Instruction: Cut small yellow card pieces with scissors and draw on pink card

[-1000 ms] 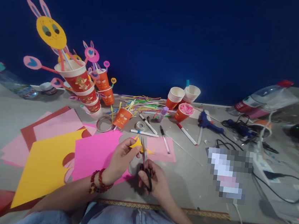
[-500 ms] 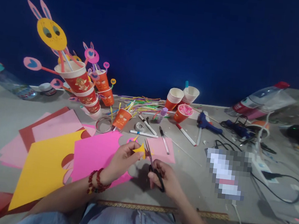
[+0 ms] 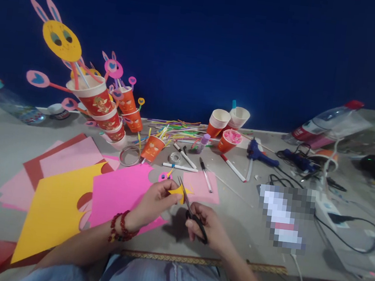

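Observation:
My left hand [image 3: 157,200] pinches a small piece of yellow paper [image 3: 177,195] between thumb and fingers. In my right hand [image 3: 205,223] is a pair of scissors [image 3: 195,220] with black handles, its blades pointing up and left. The blades lie at the yellow piece, part of which shows on their right side. Just behind my left hand lies a small pink paper face [image 3: 164,176] with a yellow tip. A pale pink sheet [image 3: 215,192] is beyond the scissors, with a pen [image 3: 206,175] lying across it. Under my left wrist is a bright pink sheet [image 3: 119,191] with curved cut-outs.
A yellow sheet [image 3: 54,206] and other coloured sheets lie left. Paper-cup rabbit figures [image 3: 102,103] stand behind them. Markers [image 3: 233,168], colourful sticks [image 3: 184,133] and stacked cups [image 3: 218,123] are at the back. To the right are a blue glue gun [image 3: 262,158], cables and a power strip [image 3: 330,211].
The scissor blades have moved left and now cross the yellow paper; before, they were just to its right. The piece has turned in my left hand.

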Available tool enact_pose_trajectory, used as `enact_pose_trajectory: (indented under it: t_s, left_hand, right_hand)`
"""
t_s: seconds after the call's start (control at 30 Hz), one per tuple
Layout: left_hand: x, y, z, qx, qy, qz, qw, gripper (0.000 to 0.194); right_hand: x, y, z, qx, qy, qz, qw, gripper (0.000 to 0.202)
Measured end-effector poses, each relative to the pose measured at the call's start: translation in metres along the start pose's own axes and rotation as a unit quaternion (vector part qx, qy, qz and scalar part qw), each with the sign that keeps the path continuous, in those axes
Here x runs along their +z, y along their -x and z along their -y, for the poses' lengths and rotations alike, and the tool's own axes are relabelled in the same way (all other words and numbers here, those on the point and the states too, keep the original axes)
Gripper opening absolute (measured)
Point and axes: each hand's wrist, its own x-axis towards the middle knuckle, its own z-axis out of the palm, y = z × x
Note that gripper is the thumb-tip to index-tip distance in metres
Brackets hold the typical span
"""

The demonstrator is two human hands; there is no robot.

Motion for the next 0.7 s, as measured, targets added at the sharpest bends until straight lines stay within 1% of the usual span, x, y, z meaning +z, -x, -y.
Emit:
enact_pose_trajectory:
  t_s: [0.3,0.57,0.7]
  left_hand:
    - [0.0024,0.0000,-0.0020,-0.008,0.007,-0.019,1.000,0.028]
    - [0.0024,0.0005,-0.0020,-0.021,0.013,-0.022,0.999,0.029]
    - [0.0013,0.0001,0.0004,-0.017,0.015,-0.010,1.000,0.029]
  right_hand:
    - [0.0024,-0.0002,0.0010,-0.003,-0.005,-0.002,1.000,0.056]
    - [0.0026,-0.0019,-0.0013,0.005,-0.002,-0.015,1.000,0.058]
    - [0.0024,-0.0022,-0.0025,0.001,-0.006,-0.009,1.000,0.058]
